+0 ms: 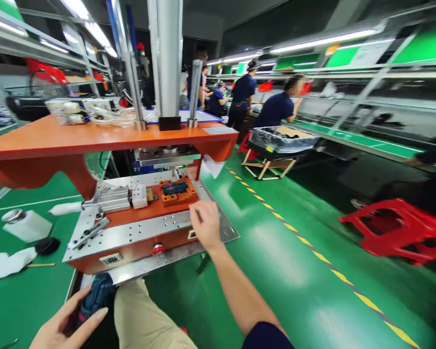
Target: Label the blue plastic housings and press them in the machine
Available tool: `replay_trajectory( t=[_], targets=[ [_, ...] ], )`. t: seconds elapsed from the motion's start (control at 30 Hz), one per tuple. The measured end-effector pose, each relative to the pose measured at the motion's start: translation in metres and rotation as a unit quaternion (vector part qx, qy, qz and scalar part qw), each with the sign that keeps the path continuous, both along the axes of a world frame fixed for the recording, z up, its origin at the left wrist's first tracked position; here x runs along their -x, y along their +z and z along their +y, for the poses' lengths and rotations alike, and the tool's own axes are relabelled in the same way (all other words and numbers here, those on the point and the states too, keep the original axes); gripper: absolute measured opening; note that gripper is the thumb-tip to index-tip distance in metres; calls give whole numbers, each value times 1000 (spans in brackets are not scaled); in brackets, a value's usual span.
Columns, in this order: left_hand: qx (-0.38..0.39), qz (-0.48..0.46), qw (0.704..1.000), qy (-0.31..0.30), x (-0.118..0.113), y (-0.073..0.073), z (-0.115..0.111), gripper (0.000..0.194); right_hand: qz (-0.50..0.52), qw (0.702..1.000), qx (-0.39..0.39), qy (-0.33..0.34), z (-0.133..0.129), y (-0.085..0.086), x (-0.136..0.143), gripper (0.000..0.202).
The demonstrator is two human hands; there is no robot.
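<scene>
My left hand (70, 322) holds a dark blue part with a red mark (96, 296) at the lower left, below the front edge of the orange press. My right hand (206, 224) is closed at the right front of the metal base plate (160, 224); whether anything is inside its fingers is hidden. Just behind it, a similar dark blue part (175, 188) lies in the orange fixture block (179, 198). A metal cylinder clamp (116, 198) stands left of that block, and the press head (169, 157) hangs above it.
On the green bench at left are a white bottle (28, 225), a black round item (47, 245) and a white cloth (3, 266). A red button (158, 249) sits on the press front. Red stool (396, 228), wrapped tray (281, 140) and several people are to the right.
</scene>
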State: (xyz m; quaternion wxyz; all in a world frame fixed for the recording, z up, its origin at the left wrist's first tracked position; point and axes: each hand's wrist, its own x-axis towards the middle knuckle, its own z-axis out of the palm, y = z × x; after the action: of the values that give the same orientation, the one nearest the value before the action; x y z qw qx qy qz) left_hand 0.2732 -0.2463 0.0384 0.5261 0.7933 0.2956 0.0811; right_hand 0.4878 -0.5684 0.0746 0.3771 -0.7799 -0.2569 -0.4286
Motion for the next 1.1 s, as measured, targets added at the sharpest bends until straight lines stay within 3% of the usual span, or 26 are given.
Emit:
replay_trajectory(
  t=[0.1,0.17,0.27,0.37,0.47,0.57,0.7,0.8,0.9,1.0,1.1],
  targets=[
    [-16,8,998,-64,-9,23,1,84,59,994,54,77,-6,36,-41,23],
    [-47,-20,993,-107,-21,44,-8,78,119,973,151,131,-4,54,-73,30],
    [-116,-79,975,-173,-47,77,-29,64,192,925,282,169,4,69,-114,31],
    [-192,-140,933,-270,-79,107,-53,48,234,899,321,185,9,75,-131,29],
    [-231,-161,899,-336,-115,127,-75,43,235,925,229,194,3,72,-119,27],
    [-272,-181,884,-335,-156,137,-94,45,196,967,9,163,-17,55,-83,34],
    [-302,-157,874,-347,-215,148,-117,48,194,949,-217,122,-52,16,-29,43],
    [-302,-101,878,-356,-250,156,-131,44,223,929,-286,78,-79,-9,-5,48],
    [-303,-54,877,-369,-266,157,-139,38,248,916,-314,32,-105,-27,6,52],
    [-337,-27,858,-387,-268,147,-143,42,274,903,-330,6,-126,-43,14,54],
    [-396,-65,823,-403,-266,130,-143,58,296,887,-355,-6,-135,-55,11,56]
  ],
)
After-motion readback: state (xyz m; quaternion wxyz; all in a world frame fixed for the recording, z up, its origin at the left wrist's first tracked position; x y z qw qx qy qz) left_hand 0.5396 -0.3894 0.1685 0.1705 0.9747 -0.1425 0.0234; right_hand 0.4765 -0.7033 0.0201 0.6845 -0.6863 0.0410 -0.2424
